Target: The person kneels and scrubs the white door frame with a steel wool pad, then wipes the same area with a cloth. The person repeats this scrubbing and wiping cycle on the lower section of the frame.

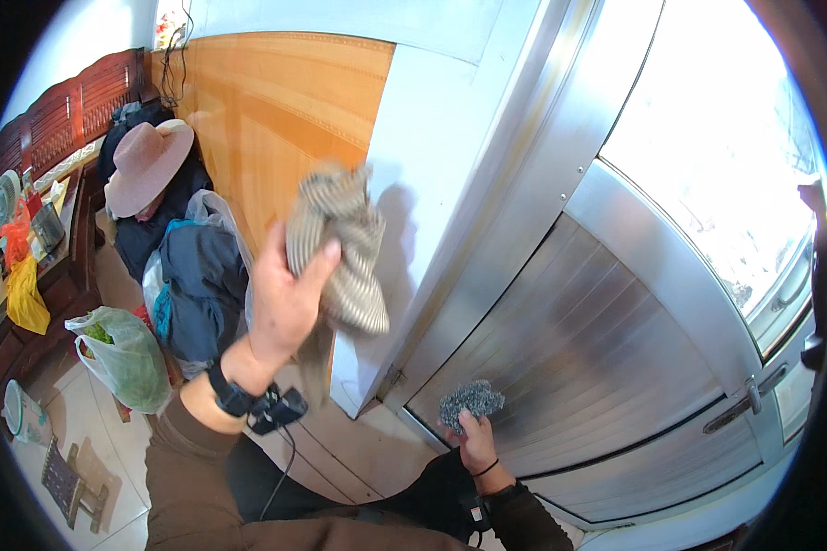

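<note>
My left hand is closed round a bunched beige-and-grey striped cloth, lifted in front of the wall's corner. The cloth is slightly blurred, and a loose end hangs below my wrist. Lower and to the right, my right hand grips a dark grey speckled scouring pad, thumb on its near side. Behind the pad is the lower panel of a metal door; whether the two touch I cannot tell.
Silver door frame and a handle are at right. An orange wood panel covers the wall. At left are a pink hat, dark clothing, a plastic bag of greens, a small stool and a cluttered wooden table.
</note>
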{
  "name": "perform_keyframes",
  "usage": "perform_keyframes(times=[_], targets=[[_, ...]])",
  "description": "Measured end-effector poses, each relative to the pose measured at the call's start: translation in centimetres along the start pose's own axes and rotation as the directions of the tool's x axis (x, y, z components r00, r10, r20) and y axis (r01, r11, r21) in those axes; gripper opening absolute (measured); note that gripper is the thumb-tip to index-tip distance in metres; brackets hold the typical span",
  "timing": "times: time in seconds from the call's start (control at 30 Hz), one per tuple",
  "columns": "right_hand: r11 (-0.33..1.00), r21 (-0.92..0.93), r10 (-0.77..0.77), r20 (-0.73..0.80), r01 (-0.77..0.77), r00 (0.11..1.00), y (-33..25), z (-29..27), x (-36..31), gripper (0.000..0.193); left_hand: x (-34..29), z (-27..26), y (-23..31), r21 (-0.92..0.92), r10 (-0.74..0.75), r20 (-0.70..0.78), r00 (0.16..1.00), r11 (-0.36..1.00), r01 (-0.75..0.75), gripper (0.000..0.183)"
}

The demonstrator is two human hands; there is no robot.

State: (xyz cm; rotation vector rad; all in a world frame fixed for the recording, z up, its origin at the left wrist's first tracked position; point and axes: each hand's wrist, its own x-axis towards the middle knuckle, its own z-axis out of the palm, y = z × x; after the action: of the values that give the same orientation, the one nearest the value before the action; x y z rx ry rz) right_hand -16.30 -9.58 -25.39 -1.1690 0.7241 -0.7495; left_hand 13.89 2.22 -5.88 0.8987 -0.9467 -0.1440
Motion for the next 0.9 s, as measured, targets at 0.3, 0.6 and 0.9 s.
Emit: perform_keyframes(times=[0.3, 0.6, 0.9], targets=[[0.982, -0.173, 0.038, -0.203, -0.074, 0.978, 2.3, -4.0, -1.3, 0.028, 14.6, 7.4, 5.1, 0.441, 0.872, 0.101, 0.479, 0.392, -0.807, 0.060], [0.957, -0.265, 0.028, -0.311, -0.115, 0.950, 3.9, -7.6, -1.9, 0.028, 14.3, 8.6, 1.4, 0.496, 0.884, 0.158, 0.440, 0.315, -0.809, 0.048], [0.935, -0.233, 0.156, -0.410, -0.268, 0.898, 6.6, -7.6, -3.5, 0.030, 0.5, 5.5, -11.5, 0.604, 0.702, 0.137, 0.699, 0.500, -0.621, 0.051]])
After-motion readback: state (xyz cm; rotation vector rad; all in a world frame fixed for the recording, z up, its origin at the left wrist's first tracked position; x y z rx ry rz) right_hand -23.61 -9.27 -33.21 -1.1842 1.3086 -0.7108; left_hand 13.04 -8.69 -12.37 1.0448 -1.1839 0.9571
